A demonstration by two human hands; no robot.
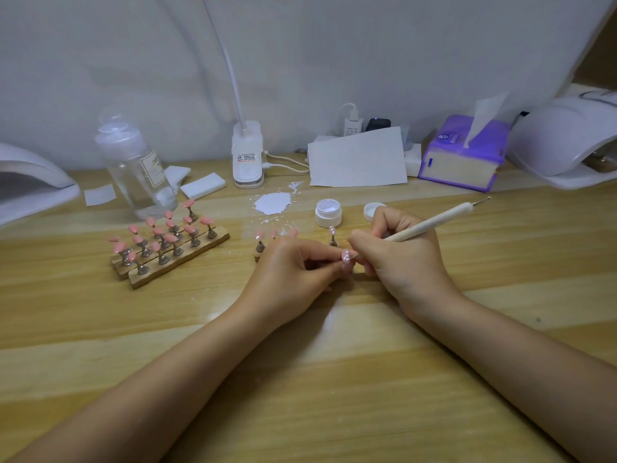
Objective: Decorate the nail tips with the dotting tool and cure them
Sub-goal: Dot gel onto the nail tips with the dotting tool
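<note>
My left hand (293, 272) pinches the stand of a pink nail tip (346, 255) that bears white dots. My right hand (400, 259) grips the cream dotting tool (430, 222), whose lower point touches that tip. Behind my left hand a wooden strip holds several pink tips (259, 234), and one dotted tip (332, 230) stands alone. Two more wooden strips at the left carry several pink tips (167, 242). An open jar of white gel (328, 212) and its lid (373, 210) sit just behind my hands. A white gel smear (272, 202) lies on the table.
Curing lamps stand at the far left (30, 182) and far right (567, 142). A clear bottle (137, 168), white pads (203, 185), a clip lamp (247, 158), a paper sheet (359, 158), chargers and a purple tissue box (464, 155) line the back of the wooden table (300, 379).
</note>
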